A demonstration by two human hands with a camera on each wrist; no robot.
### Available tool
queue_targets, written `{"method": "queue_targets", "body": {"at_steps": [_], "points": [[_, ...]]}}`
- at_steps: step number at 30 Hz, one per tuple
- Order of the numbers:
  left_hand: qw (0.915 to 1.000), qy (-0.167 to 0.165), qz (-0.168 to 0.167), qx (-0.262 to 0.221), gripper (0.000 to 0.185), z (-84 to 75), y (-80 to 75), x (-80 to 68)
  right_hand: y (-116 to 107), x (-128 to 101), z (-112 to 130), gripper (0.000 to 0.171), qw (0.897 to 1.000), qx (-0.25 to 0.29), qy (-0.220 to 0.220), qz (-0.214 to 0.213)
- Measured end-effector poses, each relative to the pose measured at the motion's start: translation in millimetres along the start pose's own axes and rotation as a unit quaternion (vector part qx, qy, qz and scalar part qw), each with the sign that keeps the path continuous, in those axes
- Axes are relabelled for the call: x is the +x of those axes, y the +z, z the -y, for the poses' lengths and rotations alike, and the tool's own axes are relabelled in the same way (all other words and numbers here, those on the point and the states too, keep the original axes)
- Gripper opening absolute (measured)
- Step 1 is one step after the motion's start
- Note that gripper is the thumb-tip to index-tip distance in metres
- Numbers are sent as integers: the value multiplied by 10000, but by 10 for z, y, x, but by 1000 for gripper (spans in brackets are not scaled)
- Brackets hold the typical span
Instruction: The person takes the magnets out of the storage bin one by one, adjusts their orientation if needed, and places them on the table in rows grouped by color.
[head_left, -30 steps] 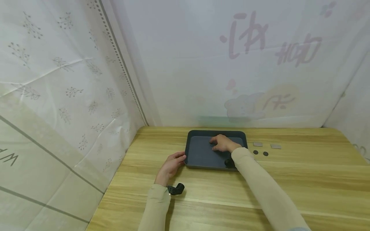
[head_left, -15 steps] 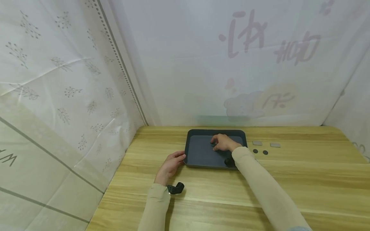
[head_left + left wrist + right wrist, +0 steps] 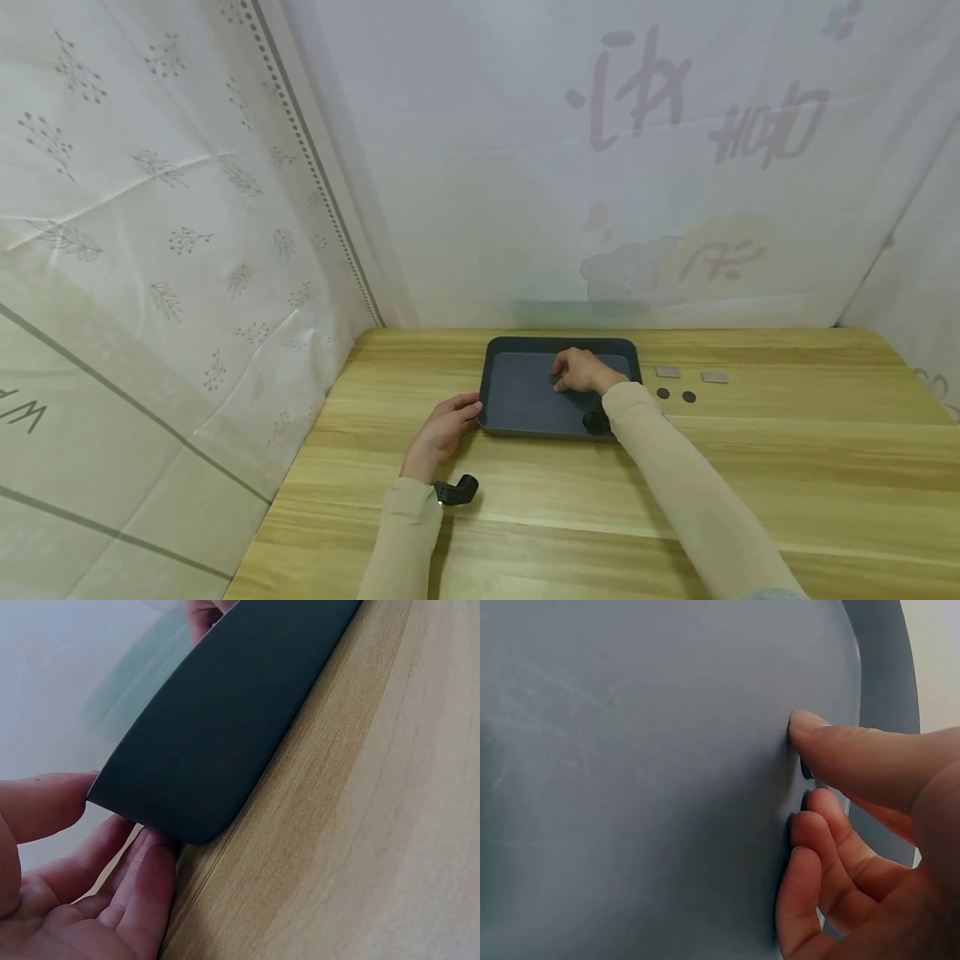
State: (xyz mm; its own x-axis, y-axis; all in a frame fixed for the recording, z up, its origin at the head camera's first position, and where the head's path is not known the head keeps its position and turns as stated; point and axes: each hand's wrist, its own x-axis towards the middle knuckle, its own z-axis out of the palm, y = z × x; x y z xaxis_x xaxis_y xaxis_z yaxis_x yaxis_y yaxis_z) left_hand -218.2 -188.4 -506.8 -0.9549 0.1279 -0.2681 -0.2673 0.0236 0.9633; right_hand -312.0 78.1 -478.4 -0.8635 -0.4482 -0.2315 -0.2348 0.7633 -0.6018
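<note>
A: How is the small dark disc (image 3: 805,768) being held, and where is it?

B: It is pinched by the right hand (image 3: 583,372) between thumb and curled fingers (image 3: 810,840), low over the floor of the dark tray (image 3: 517,400). Only slivers of it are seen past the fingertips. It is judged light, rigid and thin, so it is best taken by its edge; laid flat on the smooth floor it would be hard to lift.

A: And the tray itself?

B: Its near left corner is gripped by the left hand (image 3: 442,431), thumb on the rim and fingers curled under the edge. It is judged a stiff, light plastic with a slick finish, likely to slide on the wooden surface (image 3: 750,467) unless steadied so.

A: What lies outward from the right hand?

B: Just right of the tray, two more dark discs (image 3: 676,395) and two grey square pieces (image 3: 691,374) are laid on the surface.

A: Can any writing be read?

B: No brand or label is seen on the tray or discs. Faded characters (image 3: 705,117) are printed on the curtain behind, but they cannot be read with confidence.
</note>
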Motion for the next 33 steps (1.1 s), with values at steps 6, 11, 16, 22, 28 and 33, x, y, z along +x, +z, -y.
{"method": "queue_targets", "body": {"at_steps": [6, 11, 16, 22, 28, 33], "points": [[10000, 18, 27, 49, 44, 12, -11, 3, 0, 1, -8, 25, 9999, 27, 149, 3], [9999, 2, 14, 102, 44, 20, -15, 9, 3, -20, 12, 24, 9999, 29, 144, 0], [10000, 0, 20, 95, 44, 24, -20, 19, 2, -25, 24, 23, 9998, -35, 187, -8], [9999, 32, 52, 123, 45, 26, -22, 14, -1, -29, 27, 20, 9998, 7, 203, 20], [10000, 8, 39, 36, 44, 13, -15, -1, -4, -43, 32, 17, 9997, 91, 219, 18], [10000, 34, 4, 1, 44, 13, -9, -2, -3, -46, 31, 14, 9998, 69, 197, 9]]}}
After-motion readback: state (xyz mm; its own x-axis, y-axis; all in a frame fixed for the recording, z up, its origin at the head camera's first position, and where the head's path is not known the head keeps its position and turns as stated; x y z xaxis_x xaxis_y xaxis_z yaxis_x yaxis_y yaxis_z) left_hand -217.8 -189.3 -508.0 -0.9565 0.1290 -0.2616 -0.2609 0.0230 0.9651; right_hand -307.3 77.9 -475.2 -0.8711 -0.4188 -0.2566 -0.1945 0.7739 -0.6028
